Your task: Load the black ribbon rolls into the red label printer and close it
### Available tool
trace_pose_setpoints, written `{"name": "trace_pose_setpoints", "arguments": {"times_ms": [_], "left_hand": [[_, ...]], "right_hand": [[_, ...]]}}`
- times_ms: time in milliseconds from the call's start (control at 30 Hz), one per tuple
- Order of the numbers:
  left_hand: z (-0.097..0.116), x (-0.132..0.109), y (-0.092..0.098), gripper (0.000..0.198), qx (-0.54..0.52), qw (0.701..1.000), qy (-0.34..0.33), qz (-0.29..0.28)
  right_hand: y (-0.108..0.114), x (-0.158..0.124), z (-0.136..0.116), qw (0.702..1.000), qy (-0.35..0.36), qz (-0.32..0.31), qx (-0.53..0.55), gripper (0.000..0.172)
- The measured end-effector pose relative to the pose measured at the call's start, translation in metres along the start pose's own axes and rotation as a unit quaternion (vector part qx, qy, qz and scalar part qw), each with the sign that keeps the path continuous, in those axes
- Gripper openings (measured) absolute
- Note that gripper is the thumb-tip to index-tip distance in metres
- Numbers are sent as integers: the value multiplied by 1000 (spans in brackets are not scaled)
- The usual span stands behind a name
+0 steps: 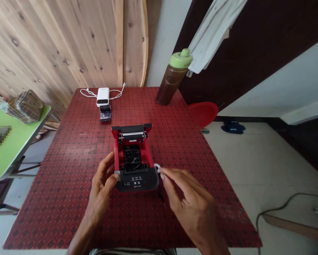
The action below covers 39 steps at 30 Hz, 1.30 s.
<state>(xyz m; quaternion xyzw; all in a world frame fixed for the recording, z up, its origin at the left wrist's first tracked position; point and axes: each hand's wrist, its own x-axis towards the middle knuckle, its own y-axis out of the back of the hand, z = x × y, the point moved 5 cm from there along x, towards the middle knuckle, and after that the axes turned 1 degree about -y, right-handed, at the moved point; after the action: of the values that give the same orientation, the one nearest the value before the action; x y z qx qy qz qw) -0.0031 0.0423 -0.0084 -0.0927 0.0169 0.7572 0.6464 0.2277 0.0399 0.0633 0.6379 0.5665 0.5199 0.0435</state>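
A small red and black printer point(137, 179) sits on the table with its lid point(132, 128) raised, showing a roller under the lid and a dark compartment point(132, 157) inside. My left hand point(102, 184) grips its left side, thumb on the front corner and fingers along the side wall. With thumb and forefinger, my right hand point(186, 198) pinches a small white ring-shaped piece point(156, 166) at the printer's right side. Whether that piece is attached to the printer, I cannot tell. A short black strap point(162, 198) hangs by the right front corner.
On the red patterned table point(79, 148) lie a white power bank point(103, 95) with a cable and a crumpled dark wrapper point(105, 113). A brown bottle point(171, 79) with a green lid stands at the back right. A green table point(18, 141) with a plaid bag point(26, 106) is at left.
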Motion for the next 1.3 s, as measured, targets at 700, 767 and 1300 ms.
{"name": "trace_pose_setpoints", "arguments": {"times_ms": [700, 767, 1300], "left_hand": [[-12, 1, 5, 60, 34, 996, -81, -31], [-12, 1, 5, 60, 33, 995, -86, -31], [-15, 3, 6, 62, 45, 995, -78, -32]], "right_hand": [[-116, 97, -25, 884, 43, -423, -197, 34], [-117, 96, -23, 885, 47, -420, -196, 36], [-107, 91, -19, 912, 44, -373, -166, 39]]}}
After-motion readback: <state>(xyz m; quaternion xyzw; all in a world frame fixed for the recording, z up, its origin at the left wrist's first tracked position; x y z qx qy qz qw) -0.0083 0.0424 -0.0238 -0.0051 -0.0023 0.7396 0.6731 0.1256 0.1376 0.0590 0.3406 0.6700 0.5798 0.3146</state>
